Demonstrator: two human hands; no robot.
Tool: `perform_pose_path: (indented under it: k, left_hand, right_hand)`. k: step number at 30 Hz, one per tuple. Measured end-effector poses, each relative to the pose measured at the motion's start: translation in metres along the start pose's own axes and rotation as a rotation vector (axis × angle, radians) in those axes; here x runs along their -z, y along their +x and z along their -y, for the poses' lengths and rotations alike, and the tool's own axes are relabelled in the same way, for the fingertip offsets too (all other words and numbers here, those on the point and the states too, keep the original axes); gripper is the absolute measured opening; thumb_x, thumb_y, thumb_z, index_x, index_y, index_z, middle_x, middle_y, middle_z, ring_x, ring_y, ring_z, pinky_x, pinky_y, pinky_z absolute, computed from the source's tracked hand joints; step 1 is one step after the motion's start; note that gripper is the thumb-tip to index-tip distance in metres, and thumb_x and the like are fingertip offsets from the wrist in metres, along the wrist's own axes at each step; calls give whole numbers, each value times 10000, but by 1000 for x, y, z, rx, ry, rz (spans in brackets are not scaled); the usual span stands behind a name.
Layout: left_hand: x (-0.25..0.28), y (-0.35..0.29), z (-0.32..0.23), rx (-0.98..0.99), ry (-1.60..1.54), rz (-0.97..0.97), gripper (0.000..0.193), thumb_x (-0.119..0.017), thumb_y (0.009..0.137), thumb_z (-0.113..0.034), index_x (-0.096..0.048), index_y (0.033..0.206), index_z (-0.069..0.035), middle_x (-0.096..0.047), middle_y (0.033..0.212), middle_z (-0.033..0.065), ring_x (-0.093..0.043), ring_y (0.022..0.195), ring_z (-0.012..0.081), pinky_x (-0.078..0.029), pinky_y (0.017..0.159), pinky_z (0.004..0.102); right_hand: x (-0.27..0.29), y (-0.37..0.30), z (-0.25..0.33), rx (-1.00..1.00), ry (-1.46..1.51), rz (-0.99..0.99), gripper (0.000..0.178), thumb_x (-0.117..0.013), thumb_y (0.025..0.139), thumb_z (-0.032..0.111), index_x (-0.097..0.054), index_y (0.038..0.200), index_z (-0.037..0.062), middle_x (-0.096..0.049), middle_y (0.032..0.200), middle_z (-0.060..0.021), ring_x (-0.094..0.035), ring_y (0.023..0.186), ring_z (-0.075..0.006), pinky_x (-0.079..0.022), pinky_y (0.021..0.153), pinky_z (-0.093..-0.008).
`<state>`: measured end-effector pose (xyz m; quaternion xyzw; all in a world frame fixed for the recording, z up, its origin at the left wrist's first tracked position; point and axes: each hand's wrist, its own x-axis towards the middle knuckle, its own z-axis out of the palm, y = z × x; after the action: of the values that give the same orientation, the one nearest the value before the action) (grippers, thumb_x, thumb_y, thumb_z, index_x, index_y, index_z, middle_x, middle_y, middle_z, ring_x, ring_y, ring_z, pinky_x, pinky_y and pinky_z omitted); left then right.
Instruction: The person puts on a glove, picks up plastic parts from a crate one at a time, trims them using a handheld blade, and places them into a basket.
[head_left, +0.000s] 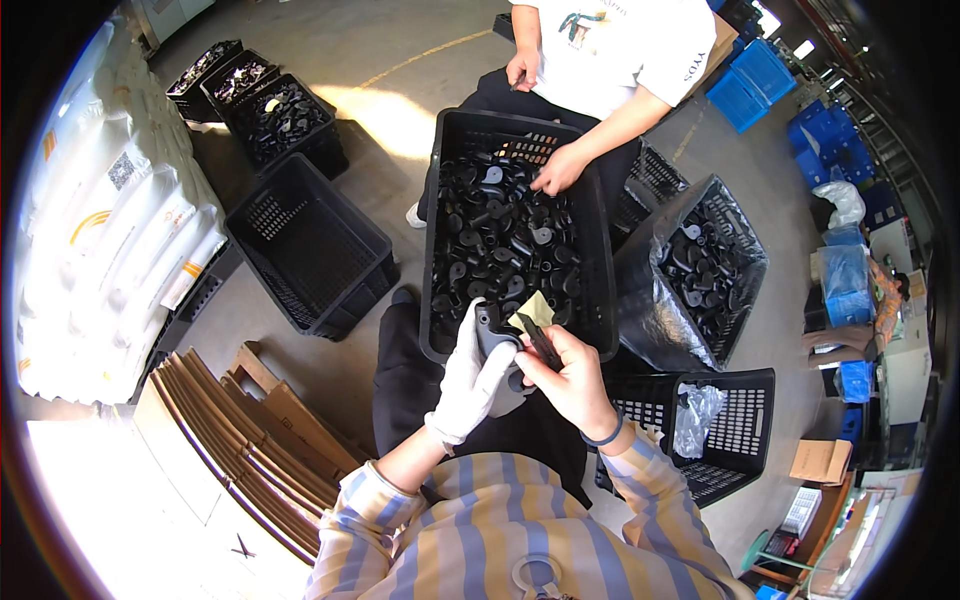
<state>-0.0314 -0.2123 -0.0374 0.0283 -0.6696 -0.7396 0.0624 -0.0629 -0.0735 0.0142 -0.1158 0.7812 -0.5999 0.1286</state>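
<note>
My left hand (466, 385), in a white glove, is closed around a black moulded plastic part (490, 325) with a rounded end. My bare right hand (570, 380), with a dark band at the wrist, grips a narrow black tool (541, 345) held against that part; its kind cannot be made out. A pale yellow scrap of paper (535, 308) shows just beyond my fingers. Both hands are over the near end of a large black crate (613, 290) heaped with similar black plastic parts (500, 225). Across the crate, a co-worker's hand (562, 170) reaches into the heap.
An unfilled black crate (365, 250) stands to the left, with several filled crates (335, 145) behind it. To the right are a plastic-lined crate of parts (650, 310) and a tipped crate (755, 420). White sacks (120, 220) and cardboard sheets (235, 440) line the left side.
</note>
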Motion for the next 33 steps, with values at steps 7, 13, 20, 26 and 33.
perform_pose_path:
  k: [7,13,20,26,33]
  left_hand:
    - [7,7,3,101,-110,-187,391,-411,922,-144,-391,1286,-3,-474,557,5,-428,454,57,-359,452,204]
    - [7,7,-6,110,-191,-99,374,-388,950,-258,-464,1219,-9,-453,605,-49,-396,512,18,-318,481,164]
    - [9,2,-10,96,-165,-29,344,-399,941,-220,-487,1217,-35,-484,653,-34,-421,569,36,-358,534,189]
    - [10,1,-8,74,-150,-27,342,-392,941,-219,-493,1215,-40,-484,646,-32,-428,580,37,-367,557,189]
    - [8,2,-11,140,-246,16,338,-449,919,-201,-444,1207,-25,-497,719,-20,-437,599,29,-383,560,188]
  right_hand:
    - [9,3,-9,-158,318,18,135,-602,822,62,-570,943,12,-588,744,-8,-542,554,-54,-348,446,-153]
    - [11,2,-11,-204,373,42,153,-591,826,52,-561,969,8,-575,731,-5,-528,571,-49,-331,446,-151]
    - [14,0,-8,-184,346,56,139,-593,834,69,-590,962,16,-561,732,29,-517,613,-37,-374,518,-169]
    - [13,-2,-9,-114,272,35,137,-598,827,45,-585,959,10,-554,727,31,-498,633,-33,-402,566,-179]
    - [6,-1,-15,-3,69,14,158,-642,799,66,-574,929,7,-567,740,24,-489,644,-28,-401,582,-183]
